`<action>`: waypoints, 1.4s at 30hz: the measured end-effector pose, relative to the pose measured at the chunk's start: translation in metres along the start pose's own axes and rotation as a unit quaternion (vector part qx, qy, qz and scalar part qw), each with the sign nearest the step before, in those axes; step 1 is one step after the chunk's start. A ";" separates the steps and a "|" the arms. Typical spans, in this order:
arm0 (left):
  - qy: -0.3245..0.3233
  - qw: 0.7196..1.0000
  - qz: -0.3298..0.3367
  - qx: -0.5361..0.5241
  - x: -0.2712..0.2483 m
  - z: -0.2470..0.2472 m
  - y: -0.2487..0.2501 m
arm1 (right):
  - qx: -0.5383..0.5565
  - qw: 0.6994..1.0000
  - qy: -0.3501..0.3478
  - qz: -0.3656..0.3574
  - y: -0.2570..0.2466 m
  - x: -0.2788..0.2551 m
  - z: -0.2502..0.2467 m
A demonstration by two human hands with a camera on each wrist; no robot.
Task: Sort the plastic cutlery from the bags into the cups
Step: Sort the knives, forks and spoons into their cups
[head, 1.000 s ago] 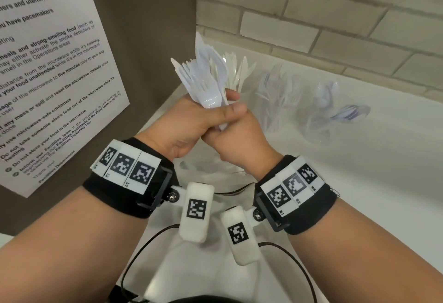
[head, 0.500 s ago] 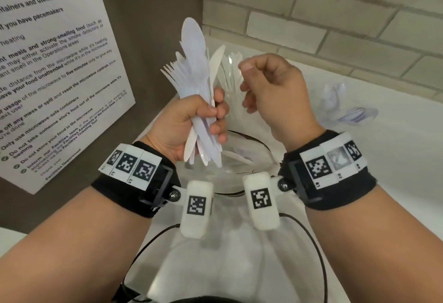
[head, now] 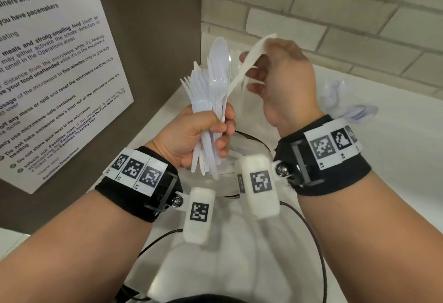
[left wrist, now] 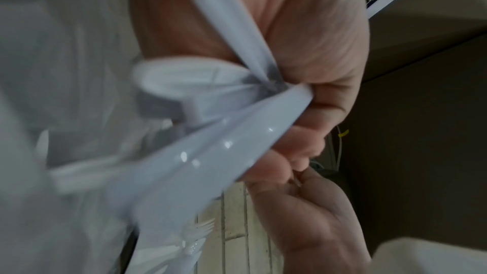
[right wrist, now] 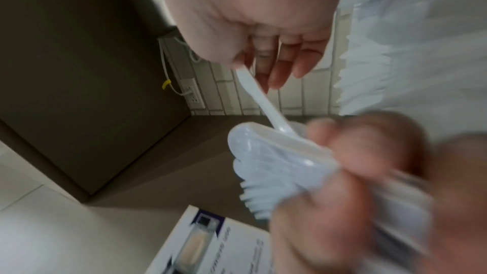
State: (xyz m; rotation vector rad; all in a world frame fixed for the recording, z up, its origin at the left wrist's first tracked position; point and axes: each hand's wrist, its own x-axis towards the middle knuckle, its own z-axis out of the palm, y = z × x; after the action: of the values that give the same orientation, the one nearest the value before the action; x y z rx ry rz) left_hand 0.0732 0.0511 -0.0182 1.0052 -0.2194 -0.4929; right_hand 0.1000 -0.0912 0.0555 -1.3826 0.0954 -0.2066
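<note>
My left hand grips a bundle of white plastic forks and spoons by the handles, heads up, over the counter's left corner. The same handles cross its curled fingers in the left wrist view. My right hand pinches one long white piece near its top end; the lower end still touches the bundle. The right wrist view shows this piece running down from the fingertips into the bundle. A clear cup with spoons stands behind the right wrist, partly hidden.
A microwave notice hangs on the brown panel at the left. A tiled wall backs the white counter. Clear plastic lies crumpled under my hands. More clear plastic with cutlery lies right of the cup.
My right hand left the bundle's base, rose to its top and took one piece, which now tilts up and to the right. The left hand kept its grip.
</note>
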 end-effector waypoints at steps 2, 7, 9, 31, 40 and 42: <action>-0.005 1.000 -0.004 0.002 0.000 -0.001 -0.001 | 0.086 0.995 0.031 -0.025 -0.009 0.004 -0.002; 0.015 1.000 0.003 0.009 0.001 -0.001 -0.002 | 0.193 0.974 0.059 -0.103 -0.026 0.009 -0.011; 0.026 1.000 0.010 0.008 0.002 -0.001 -0.001 | 0.087 0.994 0.009 -0.059 -0.020 0.006 -0.012; 0.181 0.977 0.060 0.095 0.004 0.007 -0.003 | -0.119 0.990 -0.068 0.033 0.017 -0.016 -0.008; 0.162 0.978 0.044 0.123 0.005 0.009 -0.006 | -0.057 0.993 0.012 -0.105 0.004 -0.005 -0.004; 0.153 0.977 0.033 0.148 0.004 0.009 -0.008 | -0.101 0.985 -0.021 -0.137 0.000 -0.003 -0.005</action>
State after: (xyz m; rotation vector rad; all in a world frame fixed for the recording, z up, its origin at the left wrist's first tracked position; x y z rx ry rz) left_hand 0.0707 0.0385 -0.0202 1.3454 -0.0485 -0.2426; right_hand 0.0957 -0.0954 0.0548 -1.6002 -0.1130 -0.4072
